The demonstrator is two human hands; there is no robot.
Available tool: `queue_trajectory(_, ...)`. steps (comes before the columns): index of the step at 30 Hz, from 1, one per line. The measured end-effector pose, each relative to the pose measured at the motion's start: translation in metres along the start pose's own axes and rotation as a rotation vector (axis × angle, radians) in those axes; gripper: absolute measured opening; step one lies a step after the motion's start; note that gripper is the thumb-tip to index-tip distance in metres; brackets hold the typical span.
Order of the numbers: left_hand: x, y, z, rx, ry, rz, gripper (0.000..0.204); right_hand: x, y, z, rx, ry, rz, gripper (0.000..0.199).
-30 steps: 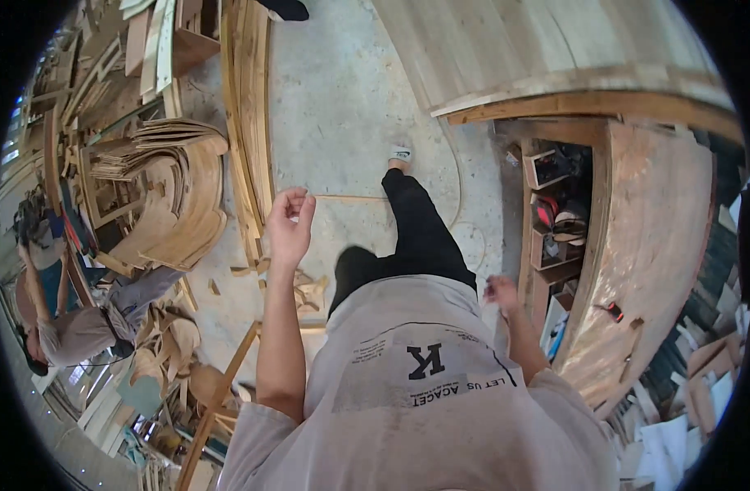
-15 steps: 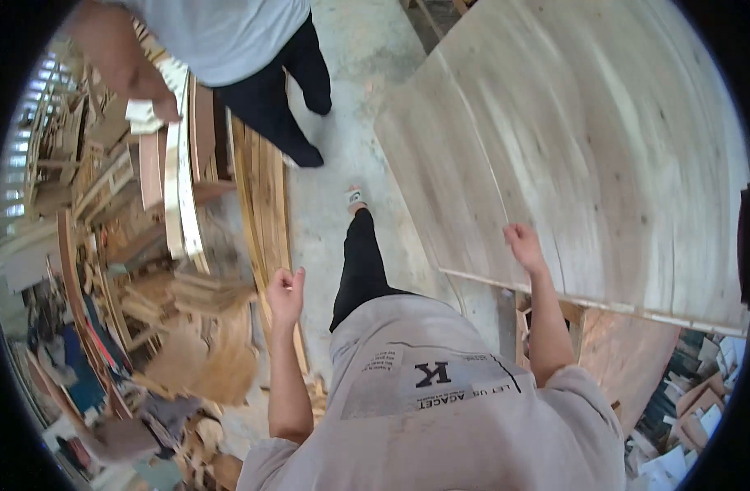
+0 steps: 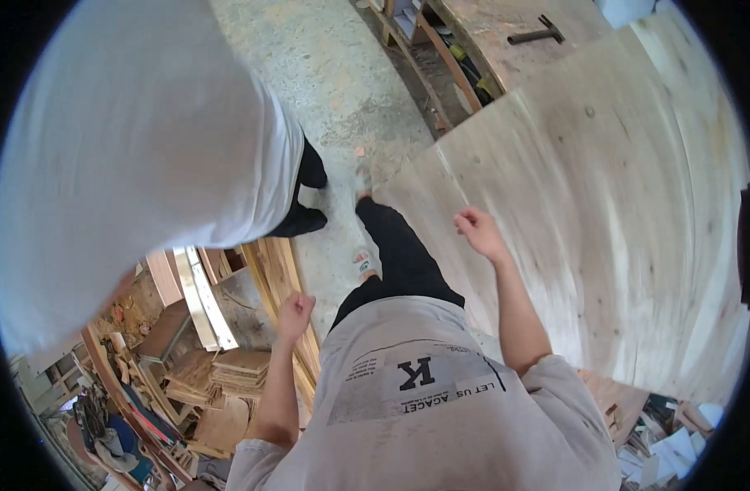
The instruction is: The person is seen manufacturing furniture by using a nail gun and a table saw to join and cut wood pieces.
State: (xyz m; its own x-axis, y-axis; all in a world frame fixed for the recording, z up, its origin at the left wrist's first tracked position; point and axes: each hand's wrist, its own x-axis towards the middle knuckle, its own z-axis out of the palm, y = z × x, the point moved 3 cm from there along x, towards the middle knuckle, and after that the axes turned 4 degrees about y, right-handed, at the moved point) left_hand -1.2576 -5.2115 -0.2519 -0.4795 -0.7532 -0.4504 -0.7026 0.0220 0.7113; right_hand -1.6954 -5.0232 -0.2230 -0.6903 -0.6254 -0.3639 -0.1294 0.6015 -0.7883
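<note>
My left hand [image 3: 295,316] hangs loosely curled at my left side, above long wooden planks [image 3: 281,263] on the floor, and nothing shows in it. My right hand [image 3: 479,234] is raised in front of my right side with its fingers bent inward, also with nothing visible in them. Beneath that hand spreads a big, pale wooden sheet [image 3: 587,213] with a visible seam and knots. Whether the hand touches the sheet I cannot tell; it looks apart from it.
A person in a white shirt [image 3: 154,123] stands close on my left. A workbench [image 3: 547,61] with a hammer [image 3: 537,35] on top lies beyond the sheet. Stacked board pieces [image 3: 240,372] are at lower left, scraps [image 3: 669,450] at lower right. Concrete floor [image 3: 309,74] runs ahead between them.
I have walked forward along the big sheet, and the workbench has come into view. The person in white is much nearer on my left. Both hands have swung, still curled.
</note>
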Motion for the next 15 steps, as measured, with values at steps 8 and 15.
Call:
queue_trajectory(8, 0.074, -0.018, 0.030, -0.424, 0.069, -0.353, 0.011, 0.259, -0.010, 0.089, 0.036, -0.178, 0.103, 0.025)
queue_trajectory(15, 0.447, 0.046, -0.382, 1.034, 0.124, -0.086, 0.015, 0.493, 0.007, 0.104, 0.331, -0.092, 0.690, 0.023)
